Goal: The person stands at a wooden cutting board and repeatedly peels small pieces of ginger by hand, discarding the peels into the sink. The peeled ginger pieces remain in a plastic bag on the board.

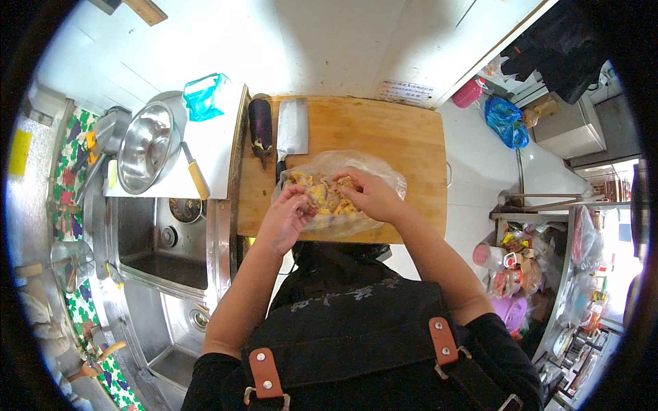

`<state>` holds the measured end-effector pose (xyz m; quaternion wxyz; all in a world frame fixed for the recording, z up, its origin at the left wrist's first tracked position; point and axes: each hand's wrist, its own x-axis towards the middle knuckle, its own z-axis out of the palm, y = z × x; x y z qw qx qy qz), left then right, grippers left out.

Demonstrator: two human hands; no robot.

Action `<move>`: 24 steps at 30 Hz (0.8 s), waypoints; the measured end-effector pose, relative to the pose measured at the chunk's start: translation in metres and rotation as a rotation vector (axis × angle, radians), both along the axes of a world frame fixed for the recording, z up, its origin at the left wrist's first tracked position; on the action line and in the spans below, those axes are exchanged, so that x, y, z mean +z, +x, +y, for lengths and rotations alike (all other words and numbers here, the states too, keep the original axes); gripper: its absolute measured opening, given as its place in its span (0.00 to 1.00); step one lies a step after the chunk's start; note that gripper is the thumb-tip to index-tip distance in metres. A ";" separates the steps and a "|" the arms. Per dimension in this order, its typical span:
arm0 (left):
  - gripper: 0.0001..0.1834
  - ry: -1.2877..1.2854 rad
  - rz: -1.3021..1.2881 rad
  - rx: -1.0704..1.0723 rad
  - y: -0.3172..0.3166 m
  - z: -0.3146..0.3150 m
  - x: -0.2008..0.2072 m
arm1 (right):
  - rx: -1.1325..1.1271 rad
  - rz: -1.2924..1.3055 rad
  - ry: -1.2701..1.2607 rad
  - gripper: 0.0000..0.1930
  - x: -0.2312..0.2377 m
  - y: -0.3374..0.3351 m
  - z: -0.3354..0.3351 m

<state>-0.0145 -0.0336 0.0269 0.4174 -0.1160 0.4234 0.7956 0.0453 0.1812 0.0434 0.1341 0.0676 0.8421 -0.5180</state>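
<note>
A clear plastic bag [386, 177] lies spread open on the wooden cutting board [391, 130]. In it is a heap of yellowish pieces that look like cut raw chicken [327, 195]. Over the heap's left side, my left hand [290, 214] is closed with curled fingers; what they pinch is hidden. From the right, my right hand [371, 194] closes its fingertips on a piece of the chicken. Beyond the bag lies a cleaver [293, 127], its dark handle reaching toward the bag's left edge. Left of the blade is a dark purple eggplant [261, 127].
Left of the board, a white counter holds a steel bowl [145, 147], a wooden-handled tool [197, 175] and a teal packet [204, 96]. A steel sink [161, 253] sits nearer. Shelves with bagged goods [524, 264] and a blue bag [506, 122] stand right. A wall borders the far side.
</note>
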 end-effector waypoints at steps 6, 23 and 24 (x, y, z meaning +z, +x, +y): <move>0.13 -0.195 0.276 -0.087 0.004 0.010 0.006 | 0.004 0.056 -0.058 0.18 0.013 0.004 -0.010; 0.16 -0.335 0.561 -0.293 -0.003 0.014 0.011 | -0.004 0.152 0.105 0.09 0.001 -0.005 -0.017; 0.16 -0.327 0.552 -0.293 -0.003 0.014 0.010 | -0.043 0.134 0.068 0.09 -0.001 -0.004 -0.016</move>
